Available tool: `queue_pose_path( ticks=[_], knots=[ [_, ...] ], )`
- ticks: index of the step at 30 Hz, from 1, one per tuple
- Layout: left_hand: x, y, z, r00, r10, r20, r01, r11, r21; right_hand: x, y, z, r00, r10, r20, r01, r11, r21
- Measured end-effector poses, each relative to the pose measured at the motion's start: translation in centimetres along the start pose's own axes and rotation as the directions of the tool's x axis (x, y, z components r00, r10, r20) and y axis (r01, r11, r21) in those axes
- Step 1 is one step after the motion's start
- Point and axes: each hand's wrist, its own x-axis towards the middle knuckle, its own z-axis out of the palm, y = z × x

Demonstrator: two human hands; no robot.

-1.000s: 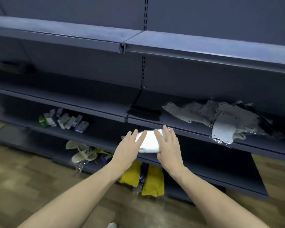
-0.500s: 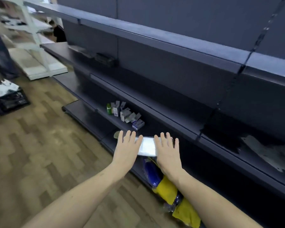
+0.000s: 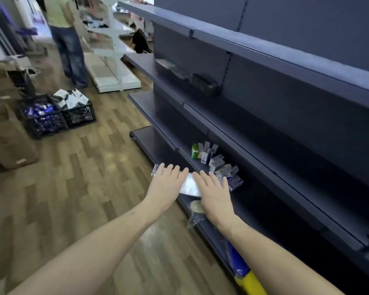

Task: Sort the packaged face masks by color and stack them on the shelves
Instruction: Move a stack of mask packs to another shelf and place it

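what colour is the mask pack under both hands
White, in clear plastic wrap; shows best in the head view.

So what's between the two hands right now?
In the head view, the white packaged face masks span the gap between left hand and right hand.

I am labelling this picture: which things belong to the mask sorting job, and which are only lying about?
Job: white mask pack, left hand, right hand, shelves.

Lying about: small boxes, two crates, cardboard box, blue-yellow item.
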Motion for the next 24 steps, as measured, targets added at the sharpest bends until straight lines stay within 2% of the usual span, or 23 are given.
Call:
queue_pose_path(
  ticks=[3, 8, 13, 24],
  knots=[
    [2.1, -3.3, 1.7, 0.997, -0.071, 0.038, 0.071, 0.997, 0.005, 4.8, -0.9, 1.1, 0.999, -0.045, 0.016, 0.045, 0.998, -0.032],
    [5.6, -7.9, 4.1, 0.981, -0.142, 0.135, 0.145, 0.989, -0.008, 12.4, -0.8, 3.0, 0.986, -0.155, -0.063, 0.150, 0.985, -0.081],
    [11.1, -13.0, 6.1, 0.952, -0.224, 0.208, 0.223, 0.974, 0.031, 21.7, -1.0, 5.6, 0.965, -0.256, -0.052, 0.252, 0.965, -0.065],
    [20.0, -23.5, 9.4, 0.925, -0.303, 0.229, 0.293, 0.953, 0.077, 38.1, -2.7, 7.2, 0.910, -0.415, 0.016, 0.415, 0.907, -0.065]
  ],
)
